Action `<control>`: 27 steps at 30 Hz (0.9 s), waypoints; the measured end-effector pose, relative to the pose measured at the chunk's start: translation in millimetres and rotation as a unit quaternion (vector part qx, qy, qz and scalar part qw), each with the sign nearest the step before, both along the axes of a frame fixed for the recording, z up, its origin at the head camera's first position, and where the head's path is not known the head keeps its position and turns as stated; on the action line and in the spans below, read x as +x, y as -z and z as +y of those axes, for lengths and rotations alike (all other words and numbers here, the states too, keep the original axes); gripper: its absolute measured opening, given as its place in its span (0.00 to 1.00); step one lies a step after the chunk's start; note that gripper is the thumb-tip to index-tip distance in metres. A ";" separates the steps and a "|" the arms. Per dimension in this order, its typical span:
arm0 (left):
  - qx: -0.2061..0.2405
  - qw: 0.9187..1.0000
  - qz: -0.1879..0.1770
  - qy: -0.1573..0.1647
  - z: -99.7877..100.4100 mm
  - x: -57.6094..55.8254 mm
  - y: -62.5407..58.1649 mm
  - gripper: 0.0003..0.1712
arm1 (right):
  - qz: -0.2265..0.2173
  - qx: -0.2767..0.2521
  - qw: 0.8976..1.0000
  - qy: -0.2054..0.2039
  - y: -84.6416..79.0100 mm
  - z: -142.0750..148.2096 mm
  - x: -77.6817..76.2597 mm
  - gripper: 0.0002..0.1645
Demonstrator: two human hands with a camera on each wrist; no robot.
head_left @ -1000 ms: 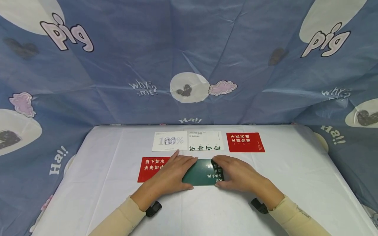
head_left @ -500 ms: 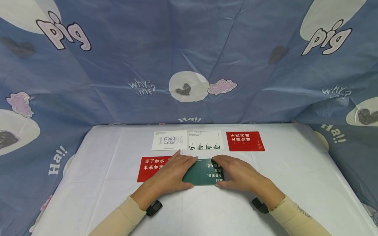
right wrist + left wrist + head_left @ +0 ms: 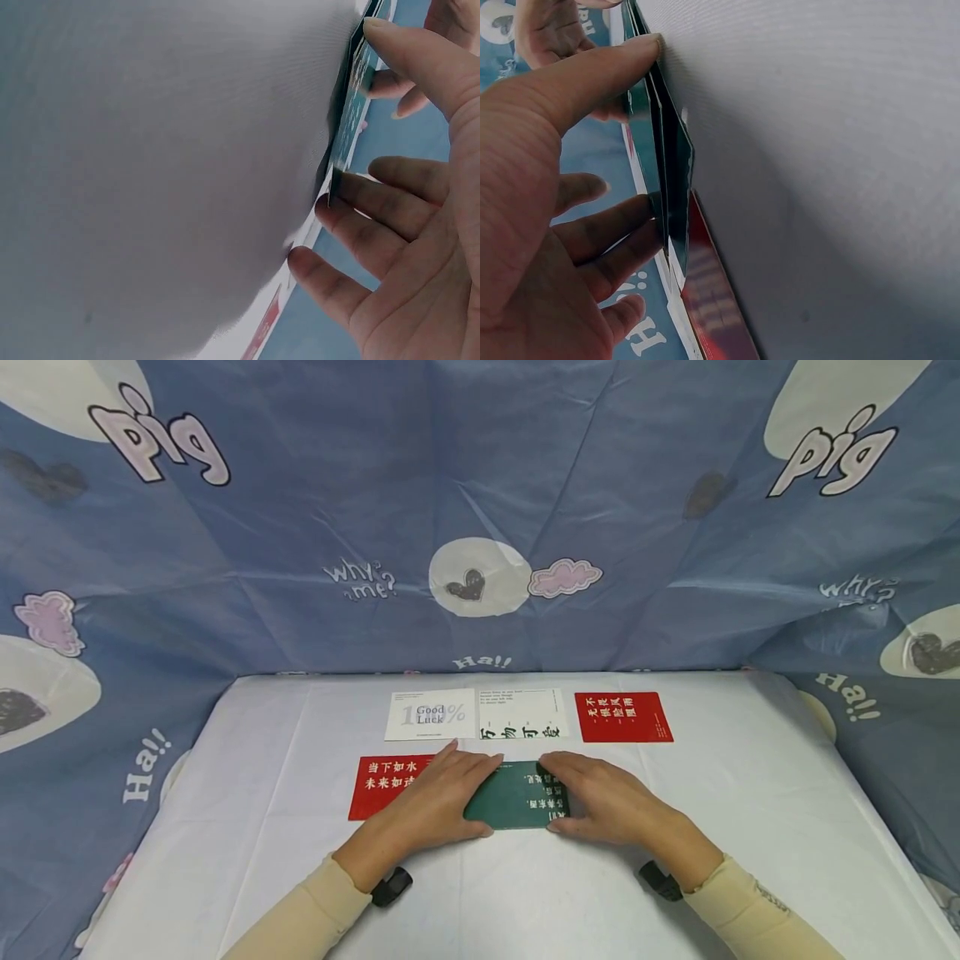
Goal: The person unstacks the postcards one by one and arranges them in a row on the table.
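Note:
A dark green card with pale printed characters lies over the white table, in the middle of the head view. My left hand holds its left end, thumb on the near edge and fingers at the far edge. At the right end my right hand grips it the same way. Seen edge-on in the left wrist view, the green card shows more than one layer, slightly spread apart. Part of a red card with white characters is hidden under or behind my left hand.
Behind the hands, a row holds a white "Good Luck" card, a white card with large dark characters and a red card. A blue printed cloth rises beyond the white tabletop.
Both hands keep their hold on the green card with no clear movement. The whole head view has shifted very slightly.

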State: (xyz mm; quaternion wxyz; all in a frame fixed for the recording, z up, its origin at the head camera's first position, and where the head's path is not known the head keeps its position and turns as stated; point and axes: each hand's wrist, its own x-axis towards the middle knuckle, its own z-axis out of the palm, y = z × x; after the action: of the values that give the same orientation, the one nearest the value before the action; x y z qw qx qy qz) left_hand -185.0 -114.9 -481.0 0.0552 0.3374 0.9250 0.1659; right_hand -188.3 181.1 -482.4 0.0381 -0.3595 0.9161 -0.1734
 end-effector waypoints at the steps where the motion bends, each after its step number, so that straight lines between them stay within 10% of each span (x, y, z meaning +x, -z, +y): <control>1: 0.000 1.000 0.000 0.000 0.0 -0.2 0.0 0.57 | 0.001 0.000 1.000 -0.001 0.2 0.3 0.0 0.52; 27: 0.015 1.000 0.002 0.012 10.2 -0.4 -7.6 0.56 | 0.010 0.002 1.000 0.008 -7.6 10.0 3.1 0.55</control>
State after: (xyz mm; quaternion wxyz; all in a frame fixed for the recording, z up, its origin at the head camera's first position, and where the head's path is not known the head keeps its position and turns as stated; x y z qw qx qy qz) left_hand -185.4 -104.7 -473.4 0.0501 0.3494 0.9184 0.1786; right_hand -185.2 191.1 -474.8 0.0283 -0.3537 0.9196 -0.1685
